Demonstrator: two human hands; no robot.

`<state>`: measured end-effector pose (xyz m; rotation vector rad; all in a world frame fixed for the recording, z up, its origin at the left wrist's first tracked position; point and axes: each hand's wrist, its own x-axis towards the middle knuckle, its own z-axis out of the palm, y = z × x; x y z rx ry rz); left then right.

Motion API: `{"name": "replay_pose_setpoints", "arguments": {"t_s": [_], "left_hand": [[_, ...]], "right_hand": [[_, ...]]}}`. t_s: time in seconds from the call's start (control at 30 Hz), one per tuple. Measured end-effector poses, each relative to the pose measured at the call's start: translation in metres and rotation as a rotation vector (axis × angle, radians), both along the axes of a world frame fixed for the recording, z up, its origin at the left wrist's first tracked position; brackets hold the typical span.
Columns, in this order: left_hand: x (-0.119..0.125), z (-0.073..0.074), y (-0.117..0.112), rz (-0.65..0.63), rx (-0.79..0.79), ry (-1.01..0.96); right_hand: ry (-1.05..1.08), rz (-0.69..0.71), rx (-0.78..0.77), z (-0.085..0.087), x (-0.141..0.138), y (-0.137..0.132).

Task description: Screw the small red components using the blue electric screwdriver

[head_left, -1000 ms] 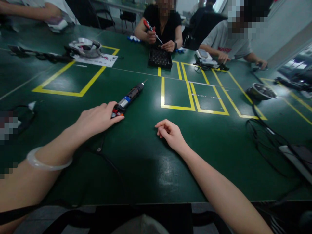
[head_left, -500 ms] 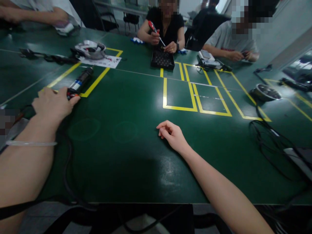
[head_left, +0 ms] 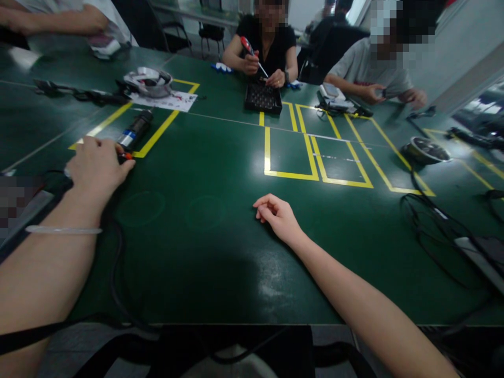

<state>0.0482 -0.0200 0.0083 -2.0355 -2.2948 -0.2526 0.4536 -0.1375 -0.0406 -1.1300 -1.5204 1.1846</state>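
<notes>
Gripping the back end of the electric screwdriver (head_left: 136, 130) is what your left hand (head_left: 100, 165) is up to: fingers curled over one side, thumb along the other near the orange bit. The undersides of your fingers are hidden, so I can't tell how tight that hold is. The driver's over the left yellow tape outline (head_left: 158, 135), tip pointing away from you and a bit right, with the back end around the near strip of tape. Past the tip you've got a printed sheet (head_left: 179, 101) with a silvery ring-shaped part (head_left: 161, 86) on it.

Your right hand (head_left: 277, 216) is just resting on the green table (head_left: 220, 273), well apart from the driver, loosely curled with a small gap by the thumb and nothing visible in it. There's a pale bangle (head_left: 63, 230) on your left wrist and a black cable (head_left: 118, 268) snaking down beside that forearm.

Across from you, a co-worker in black (head_left: 268, 39) has a red-handled screwdriver (head_left: 247, 45) over a black tray (head_left: 263, 100). Off to your right sits a round metal-rimmed part (head_left: 427, 150), near some looped cables (head_left: 417, 220).
</notes>
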Motion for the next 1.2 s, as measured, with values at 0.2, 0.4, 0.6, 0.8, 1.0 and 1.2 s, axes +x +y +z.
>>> {"name": "replay_pose_setpoints", "arguments": {"t_s": [0.2, 0.4, 0.6, 0.8, 1.0, 1.2], "left_hand": [[0.005, 0.004, -0.002, 0.05, -0.023, -0.048], [0.014, 0.009, -0.006, 0.027, 0.087, -0.12], [0.089, 0.022, -0.026, -0.41, 0.047, -0.378], [0.181, 0.014, -0.07, -0.894, -0.421, -0.723], [0.199, 0.004, -0.082, -0.966, -0.5, -0.864], [0.197, -0.009, -0.085, -0.949, -0.476, -0.974]], "right_hand": [[0.04, 0.095, -0.058, 0.005, 0.001, 0.001], [0.133, 0.018, -0.077, 0.007, -0.001, 0.001], [0.139, 0.064, -0.084, 0.007, 0.004, 0.002], [0.096, 0.123, -0.065, 0.009, 0.006, -0.001], [0.104, 0.18, -0.091, 0.009, 0.005, -0.003], [0.203, 0.137, -0.141, 0.009, 0.003, -0.004]]}}
